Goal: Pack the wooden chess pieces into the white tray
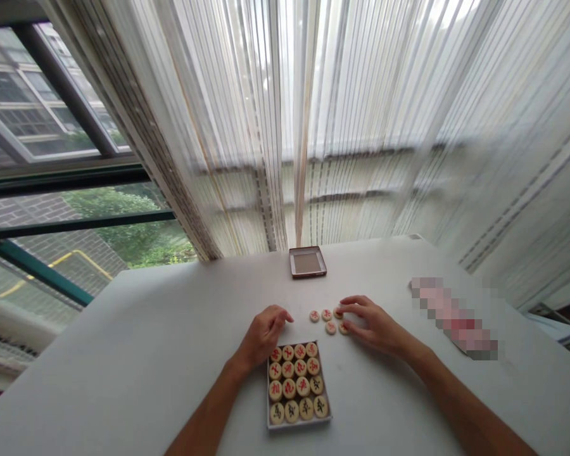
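A white box [269,405] holding several round wooden chess pieces with red and black characters sits on the white table [147,342] in front of me. Several loose pieces [322,316] lie just beyond it. My right hand [373,324] rests beside them, fingers stretched, fingertips touching the rightmost pieces. My left hand [265,334] sits at the box's far left corner, fingers curled loosely inward; whether it holds a piece is hidden.
The box's dark-rimmed lid [307,262] lies further back near the table's far edge. A blurred-out flat item [453,316] lies at the right. Striped sheer curtains [342,126] hang behind the table, with a window [52,158] at left.
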Action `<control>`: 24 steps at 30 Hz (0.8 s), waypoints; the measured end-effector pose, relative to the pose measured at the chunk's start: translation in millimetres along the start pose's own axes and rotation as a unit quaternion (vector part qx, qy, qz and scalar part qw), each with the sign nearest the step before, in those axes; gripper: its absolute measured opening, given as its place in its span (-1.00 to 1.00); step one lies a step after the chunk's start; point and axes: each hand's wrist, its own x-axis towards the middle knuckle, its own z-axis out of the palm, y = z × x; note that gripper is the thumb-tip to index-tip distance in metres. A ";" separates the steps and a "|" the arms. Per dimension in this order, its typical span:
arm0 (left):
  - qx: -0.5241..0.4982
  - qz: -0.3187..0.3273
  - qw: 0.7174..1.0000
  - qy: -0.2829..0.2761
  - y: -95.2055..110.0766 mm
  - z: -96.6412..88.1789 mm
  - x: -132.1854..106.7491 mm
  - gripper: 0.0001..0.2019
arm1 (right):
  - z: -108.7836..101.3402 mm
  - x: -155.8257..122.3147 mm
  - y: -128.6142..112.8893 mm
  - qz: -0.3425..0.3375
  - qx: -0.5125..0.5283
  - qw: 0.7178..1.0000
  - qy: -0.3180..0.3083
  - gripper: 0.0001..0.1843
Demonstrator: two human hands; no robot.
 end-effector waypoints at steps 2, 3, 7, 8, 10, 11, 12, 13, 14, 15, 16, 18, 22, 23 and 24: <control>0.002 0.002 1.000 -0.001 -0.4 0.3 0.5 -0.57 | 0.0 -0.1 -0.5 0.003 0.003 1.000 0.004 -0.70; 0.003 0.002 1.000 -0.001 -0.4 0.3 0.7 -0.57 | 0.0 -0.1 -0.7 0.003 0.004 1.000 0.007 -0.70; 0.005 0.001 1.000 0.003 1.3 -0.3 1.1 -0.55 | 0.0 -0.3 -1.7 -0.002 0.010 1.000 0.011 -0.69; 0.004 0.002 1.000 0.003 1.9 -0.6 1.1 -0.55 | 0.0 -0.4 -2.0 -0.005 0.010 1.000 0.007 -0.69; 0.003 0.004 1.000 0.003 2.7 -1.0 1.0 -0.55 | 0.0 -0.5 -2.3 -0.008 0.010 1.000 -0.003 -0.69; 0.003 0.004 1.000 0.003 2.9 -1.1 1.0 -0.55 | 0.0 -0.5 -2.3 -0.008 0.010 1.000 -0.006 -0.69; 0.003 0.002 1.000 0.002 2.8 -1.1 1.0 -0.54 | 0.0 -0.4 -2.2 -0.007 0.010 1.000 -0.007 -0.70; 0.004 0.001 1.000 0.002 2.5 -1.2 1.0 -0.54 | 0.1 -0.3 -1.9 -0.005 0.009 1.000 -0.007 -0.70; 0.005 -0.001 1.000 0.002 2.1 -1.2 1.0 -0.54 | 0.2 -0.2 -1.5 -0.004 0.009 1.000 -0.007 -0.70; 0.006 -0.003 1.000 0.003 1.7 -1.2 0.9 -0.53 | 0.3 -0.1 -1.1 -0.002 0.008 1.000 -0.007 -0.70; 0.006 -0.004 1.000 0.004 1.4 -1.2 0.9 -0.53 | 0.4 0.0 -0.8 -0.001 0.007 1.000 -0.007 -0.70; 0.005 -0.006 1.000 0.006 1.1 -1.1 0.8 -0.53 | 0.7 0.0 -0.7 -0.001 0.005 1.000 -0.004 -0.71; -0.004 -0.005 1.000 0.006 1.8 -0.9 0.4 -0.53 | 2.3 1.0 -5.1 -0.027 -0.009 0.999 0.024 -0.74; -0.006 -0.005 1.000 0.007 2.0 -0.8 0.2 -0.52 | 3.1 1.6 -7.4 -0.040 -0.015 0.999 0.029 -0.75; -0.007 -0.005 1.000 0.006 2.1 -0.7 0.1 -0.52 | 4.2 2.3 -9.9 -0.053 -0.020 0.998 0.030 -0.76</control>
